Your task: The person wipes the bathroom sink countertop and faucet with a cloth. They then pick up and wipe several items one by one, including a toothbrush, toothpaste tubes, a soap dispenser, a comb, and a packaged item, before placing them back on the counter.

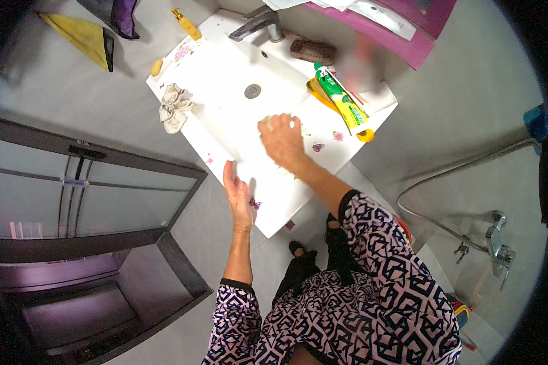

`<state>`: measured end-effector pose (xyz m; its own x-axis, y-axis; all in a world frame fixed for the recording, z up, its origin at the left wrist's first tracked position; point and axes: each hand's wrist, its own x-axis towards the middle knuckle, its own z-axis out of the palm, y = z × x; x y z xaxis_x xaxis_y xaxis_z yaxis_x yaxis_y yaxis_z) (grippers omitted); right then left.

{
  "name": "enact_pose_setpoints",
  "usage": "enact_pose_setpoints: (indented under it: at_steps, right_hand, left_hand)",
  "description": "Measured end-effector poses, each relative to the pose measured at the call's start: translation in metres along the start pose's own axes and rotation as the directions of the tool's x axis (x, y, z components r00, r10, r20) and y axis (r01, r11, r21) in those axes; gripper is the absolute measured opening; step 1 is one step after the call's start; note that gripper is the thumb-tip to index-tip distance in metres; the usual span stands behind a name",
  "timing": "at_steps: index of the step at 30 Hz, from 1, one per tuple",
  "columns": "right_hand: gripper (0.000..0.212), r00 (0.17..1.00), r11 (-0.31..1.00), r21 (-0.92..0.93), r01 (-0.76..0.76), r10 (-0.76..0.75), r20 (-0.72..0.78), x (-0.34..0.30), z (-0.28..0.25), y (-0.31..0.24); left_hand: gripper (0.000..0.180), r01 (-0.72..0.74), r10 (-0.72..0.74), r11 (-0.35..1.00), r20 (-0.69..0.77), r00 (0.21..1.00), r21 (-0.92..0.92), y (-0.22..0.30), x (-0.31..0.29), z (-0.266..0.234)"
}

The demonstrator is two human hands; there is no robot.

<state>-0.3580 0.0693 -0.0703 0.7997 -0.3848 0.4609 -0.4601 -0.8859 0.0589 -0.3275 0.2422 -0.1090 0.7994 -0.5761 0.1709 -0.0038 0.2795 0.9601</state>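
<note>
My right hand (281,141) is over the near right inner side of the white washbasin (216,67), fingers curled downward. Something pale shows at its fingertips, but I cannot make out what it is. At the basin's near left rim, my left hand (238,196) has its fingers stretched out and holds nothing. A crumpled light cloth (175,108) lies on the left rim, apart from both hands. The drain (252,91) is visible in the bowl, beyond my right hand.
A grey faucet (259,25) rises at the back beside a brown brush (312,52). A green and yellow toothpaste tube (342,100) lies on the right ledge. Yellow soap (157,67) and a yellow pump bottle (186,25) stand at left. A shower hose (435,173) hangs at right.
</note>
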Motion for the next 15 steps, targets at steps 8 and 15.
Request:
enact_pose_setpoints:
  at_steps: [8,15]
  right_hand:
    - [0.034,0.962,0.916,0.304,0.261,-0.274,0.003,-0.079,-0.032,-0.057]
    - [0.050,0.913,0.863,0.474,0.174,-0.322,0.251,-0.129,-0.074,-0.005]
  left_hand:
    - [0.063,0.132,-0.138,0.969,-0.014,0.990,-0.208,0.019,-0.005,0.010]
    - [0.057,0.090,-0.107,0.967,0.060,0.993,0.238,0.004,-0.010,0.013]
